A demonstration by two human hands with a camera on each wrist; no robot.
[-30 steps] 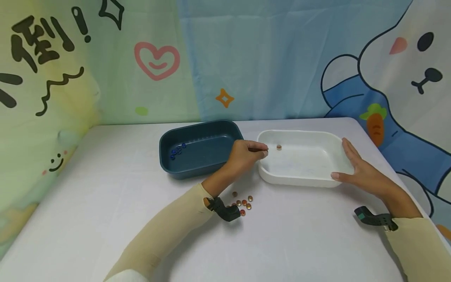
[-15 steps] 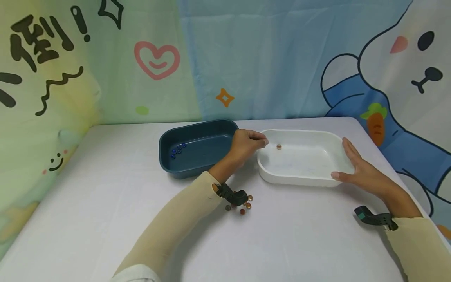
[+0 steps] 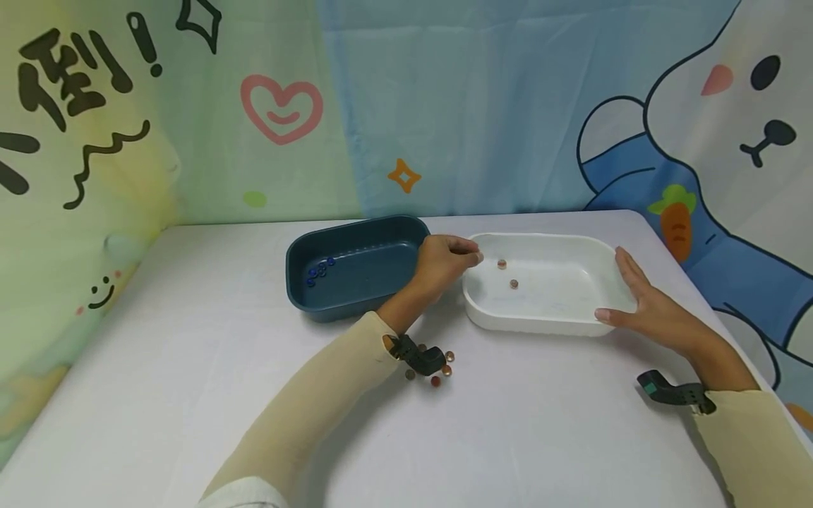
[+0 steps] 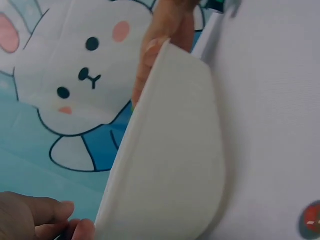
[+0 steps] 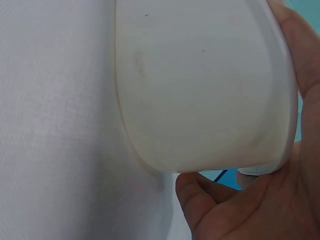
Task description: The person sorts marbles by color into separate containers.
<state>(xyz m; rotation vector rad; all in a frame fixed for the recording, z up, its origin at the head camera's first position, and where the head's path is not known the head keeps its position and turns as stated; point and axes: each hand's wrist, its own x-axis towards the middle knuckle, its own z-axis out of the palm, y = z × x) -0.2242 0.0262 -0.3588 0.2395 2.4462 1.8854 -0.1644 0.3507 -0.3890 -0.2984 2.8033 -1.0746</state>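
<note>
My left hand [image 3: 441, 262] hovers at the left rim of a white plastic tray [image 3: 559, 327], thumb and fingertips drawn together. Whether a marble is hidden between those fingers is unclear, also in the left wrist view, where the left fingertips [image 4: 62, 210] show beside the tray wall. Two small amber glass marbles [image 3: 508, 274] lie inside the tray near its left end. At the opposite end, my right hand [image 3: 657, 317] grips the tray, its thumb on the front wall and its fingers along the right side.
A dark blue-green tub [image 3: 356, 310] stands to the left, holding several blue marbles [image 3: 320, 271]. More amber and reddish marbles [image 3: 435, 382] lie on the white table, partly hidden under the left wrist's camera [image 3: 419, 355]. A printed cloth [image 3: 476, 127] hangs behind.
A second amber marble has appeared inside the white tray. My left hand moved slightly back and stayed at the rim. The right hand keeps its grip.
</note>
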